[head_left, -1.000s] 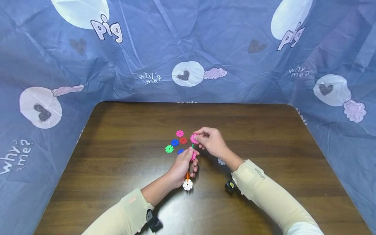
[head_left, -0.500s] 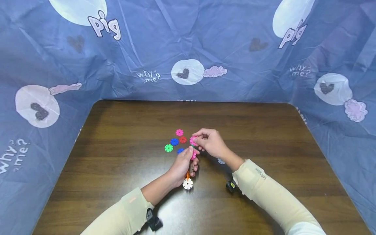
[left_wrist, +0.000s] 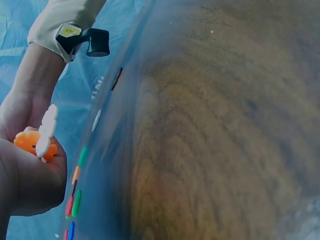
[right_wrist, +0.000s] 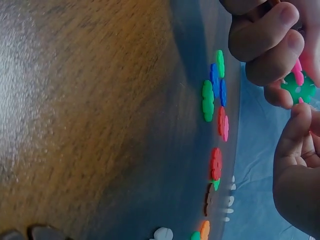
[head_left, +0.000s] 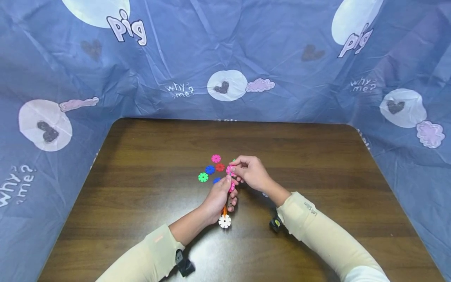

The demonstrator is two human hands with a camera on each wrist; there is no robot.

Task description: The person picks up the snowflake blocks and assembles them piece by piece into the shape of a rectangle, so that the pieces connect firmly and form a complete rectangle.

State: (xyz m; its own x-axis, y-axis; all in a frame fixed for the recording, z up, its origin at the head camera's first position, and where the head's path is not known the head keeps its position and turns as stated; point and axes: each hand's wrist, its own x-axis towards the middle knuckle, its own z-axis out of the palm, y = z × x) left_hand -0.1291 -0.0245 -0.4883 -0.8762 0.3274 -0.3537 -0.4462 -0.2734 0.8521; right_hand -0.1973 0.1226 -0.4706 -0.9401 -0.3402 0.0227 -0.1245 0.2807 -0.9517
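My left hand grips a chain of slotted plastic flower discs. At its near end a white disc sticks out below the palm, joined to an orange disc. A pink disc shows beside the left fingers, and a green disc stands between the two hands in the right wrist view. My right hand pinches another pink disc between thumb and forefinger, its edge right at the green disc. The chain's middle is hidden by the left fingers.
On the brown table, left of the hands, lie loose discs: pink, red, blue and green. More discs, including a brown one, lie beyond the right hand. A printed blue cloth surrounds the table.
My right hand has brought its pink disc slightly down and left, closer to the left thumb; less of the green disc shows between them. The left hand has stayed nearly still.
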